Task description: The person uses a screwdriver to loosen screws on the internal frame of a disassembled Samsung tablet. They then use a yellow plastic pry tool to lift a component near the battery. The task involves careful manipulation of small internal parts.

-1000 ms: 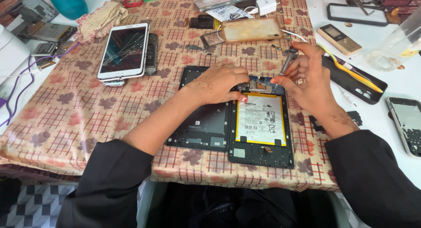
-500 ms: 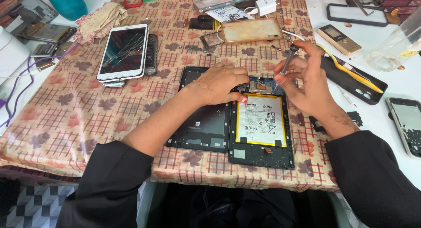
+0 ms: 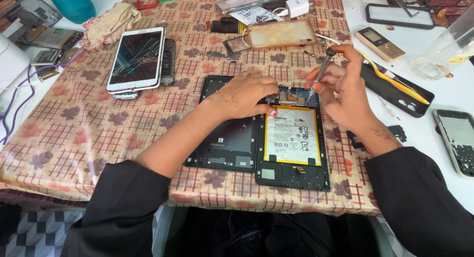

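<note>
Opened tablet [image 3: 291, 143] lies mid-table on the cloth [image 3: 74, 153], its back cover [image 3: 224, 138] just beside. Right hand [image 3: 345, 96] grips a screwdriver [image 3: 321, 71], tip at the tablet's top edge. Left hand [image 3: 247, 94] presses there, fingers curled, hiding the board. Cracked tablet [image 3: 136, 59] lies well left; phone case [image 3: 281, 33] lies beyond.

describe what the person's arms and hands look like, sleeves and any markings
Both arms wear loose black sleeves, the left sleeve pushed up near the elbow and the right sleeve reaching nearer the wrist. The left hand and right hand are bare, with no gloves, rings or watch in view. Faded reddish-brown patterned markings run over the backs of both hands and the right wrist. One left fingernail looks painted pink.
</note>
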